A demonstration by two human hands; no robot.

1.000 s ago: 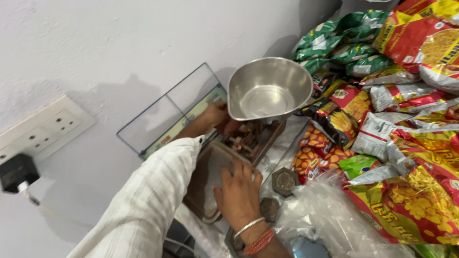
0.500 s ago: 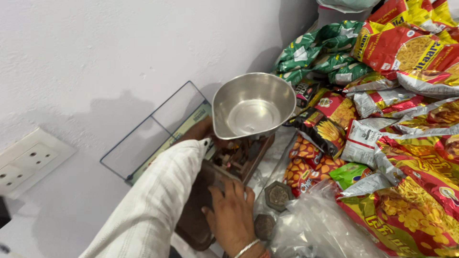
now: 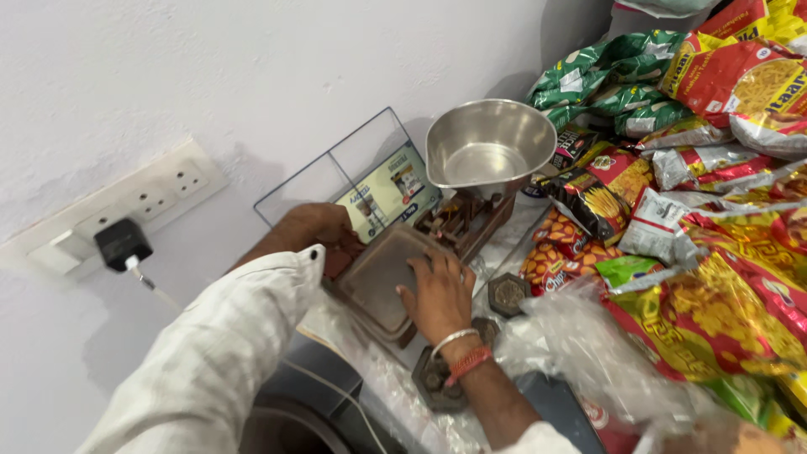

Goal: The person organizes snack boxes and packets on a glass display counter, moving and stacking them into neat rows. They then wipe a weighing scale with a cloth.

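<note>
Resting flat, right hand [image 3: 439, 294] fingers spread on scale tray [image 3: 380, 277] — left hand [image 3: 315, 231] seemingly gripping its edge.

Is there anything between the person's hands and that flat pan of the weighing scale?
Nothing visible. The right hand lies directly on the flat pan, fingers spread over its near edge. The left hand grips the pan's far side. The steel bowl sits on the scale's other end, and the hexagonal weights lie beside it.

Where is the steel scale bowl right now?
In the head view the steel bowl sits upper centre-right on the balance scale, against the white wall, just beyond the flat pan under the right hand, with snack packets to its right.
</note>
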